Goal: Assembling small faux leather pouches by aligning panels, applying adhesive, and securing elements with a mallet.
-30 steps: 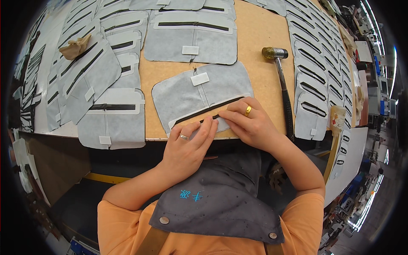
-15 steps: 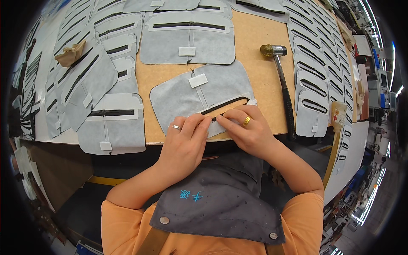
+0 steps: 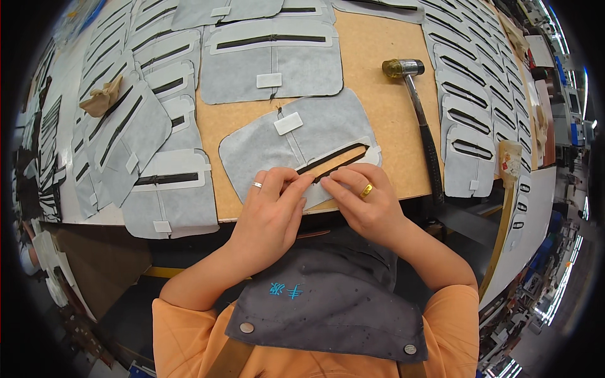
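Observation:
A grey fabric panel [image 3: 252,148] with a white rectangular patch [image 3: 288,124] lies askew at the table's front edge. Through its long slot, edged in black [image 3: 340,155], the tan board shows. My left hand [image 3: 270,205], with a silver ring, pinches the slot's near black edge between thumb and fingers. Close beside it, my right hand [image 3: 367,196], with a gold ring, has its thumb and fingertips pressed together on the same edge. The fingers partly cover the slot's near side and the panel's front part.
A mallet [image 3: 413,101] with a black handle lies right of the panel on the tan board [image 3: 378,50]. Similar grey panels [image 3: 271,69] lie behind, and overlapping rows [image 3: 466,120] of them fill both sides. A brush [image 3: 508,167] stands at right; a beige scrap [image 3: 102,97] lies left.
The view has shifted slightly. Both hands stay at the slot's near edge, while my right fingers sit a little lower, showing more black edging at the slot's right end.

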